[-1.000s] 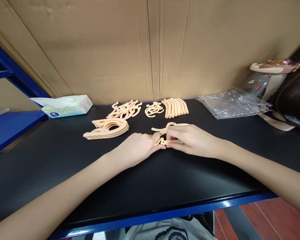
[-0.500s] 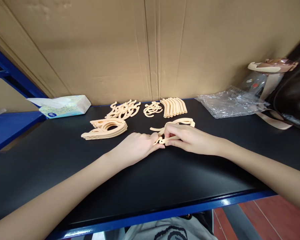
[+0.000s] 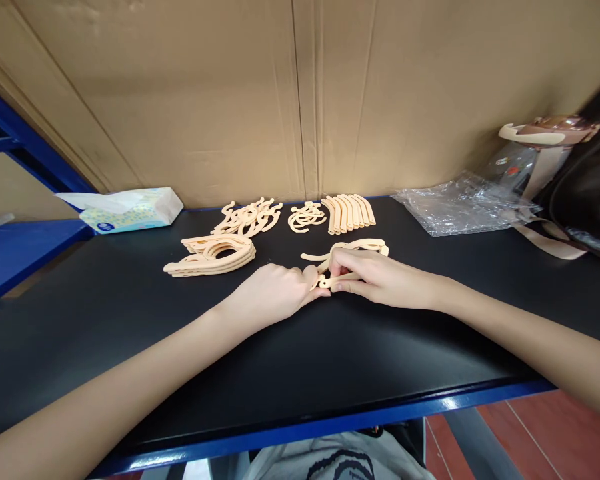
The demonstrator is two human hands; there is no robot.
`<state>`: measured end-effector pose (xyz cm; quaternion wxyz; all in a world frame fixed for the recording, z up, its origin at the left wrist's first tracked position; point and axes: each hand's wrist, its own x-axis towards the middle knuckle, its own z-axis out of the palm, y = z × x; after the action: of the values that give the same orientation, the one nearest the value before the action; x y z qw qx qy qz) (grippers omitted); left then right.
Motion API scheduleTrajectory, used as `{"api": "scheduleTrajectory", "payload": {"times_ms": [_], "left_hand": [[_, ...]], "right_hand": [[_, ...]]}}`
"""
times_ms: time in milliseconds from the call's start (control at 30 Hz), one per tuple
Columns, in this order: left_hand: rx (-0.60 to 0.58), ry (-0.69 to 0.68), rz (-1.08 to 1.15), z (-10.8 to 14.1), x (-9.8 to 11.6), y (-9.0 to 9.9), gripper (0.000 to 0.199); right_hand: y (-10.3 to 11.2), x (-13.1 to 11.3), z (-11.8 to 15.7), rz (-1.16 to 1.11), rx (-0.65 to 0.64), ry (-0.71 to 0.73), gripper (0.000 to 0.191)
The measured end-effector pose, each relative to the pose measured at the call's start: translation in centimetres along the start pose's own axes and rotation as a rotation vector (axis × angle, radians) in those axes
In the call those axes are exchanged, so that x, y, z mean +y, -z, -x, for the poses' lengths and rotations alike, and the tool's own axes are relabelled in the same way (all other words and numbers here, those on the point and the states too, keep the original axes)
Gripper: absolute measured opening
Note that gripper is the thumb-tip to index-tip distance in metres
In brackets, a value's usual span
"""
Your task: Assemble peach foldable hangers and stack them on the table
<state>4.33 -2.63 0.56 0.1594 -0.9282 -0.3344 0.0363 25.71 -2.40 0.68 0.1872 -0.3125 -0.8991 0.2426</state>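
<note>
My left hand (image 3: 277, 293) is closed on a small curved beige piece (image 3: 315, 284), pinched between thumb and fingers. Against it, my right hand (image 3: 375, 275) pinches the holed end of a beige plastic arm (image 3: 326, 283). The two ends meet between my fingertips; my fingers hide part of the joint. Behind my right hand, more curved beige parts (image 3: 370, 245) extend, seemingly linked to what I hold. To the left lies a stack of beige folded hangers (image 3: 210, 257). Loose hooked pieces (image 3: 247, 218), small curved pieces (image 3: 306, 217) and a row of curved arms (image 3: 350, 213) lie farther back.
The black tabletop (image 3: 280, 373) has a blue front edge. A tissue pack (image 3: 135, 212) sits at the back left. Clear plastic bags (image 3: 465, 207), a bottle with a brown lid (image 3: 550, 131) and a dark bag (image 3: 590, 160) occupy the right. Cardboard (image 3: 205, 100) stands behind.
The small curved piece and the holed end have shifted slightly against each other between my fingertips. Both hands stay in nearly the same place; the view has moved slightly.
</note>
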Motion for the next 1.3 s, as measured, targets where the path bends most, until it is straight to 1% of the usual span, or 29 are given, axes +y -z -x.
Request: {"api": "scheduleTrajectory", "payload": {"times_ms": [267,467,600,767,933,1133,1300], "left_hand": [[0.011,-0.076,-0.062,0.0,-0.1,-0.1,0.036],[0.054,-0.051,-0.067,-0.1,-0.2,-0.4,0.034],[0.077,-0.045,-0.033,-0.1,-0.2,-0.1,0.037],[0.097,-0.073,0.045,0.1,-0.4,0.1,0.032],[0.147,-0.123,0.089,0.0,-0.5,-0.2,0.032],[0.160,-0.132,0.089,0.0,-0.5,-0.4,0.030],[0.189,-0.168,0.119,0.0,-0.7,-0.5,0.026]], "right_hand": [[0.0,-0.2,-0.2,-0.030,0.017,0.011,0.018],[0.0,0.0,-0.3,-0.054,-0.016,-0.050,0.015],[0.1,0.2,-0.4,-0.056,-0.035,-0.063,0.016],[0.3,0.5,-0.2,-0.041,-0.055,-0.059,0.017],[0.4,0.9,-0.1,-0.075,-0.055,-0.043,0.018],[0.4,0.9,-0.3,-0.098,-0.045,-0.053,0.016],[0.4,0.8,-0.3,-0.090,-0.050,-0.089,0.015]]}}
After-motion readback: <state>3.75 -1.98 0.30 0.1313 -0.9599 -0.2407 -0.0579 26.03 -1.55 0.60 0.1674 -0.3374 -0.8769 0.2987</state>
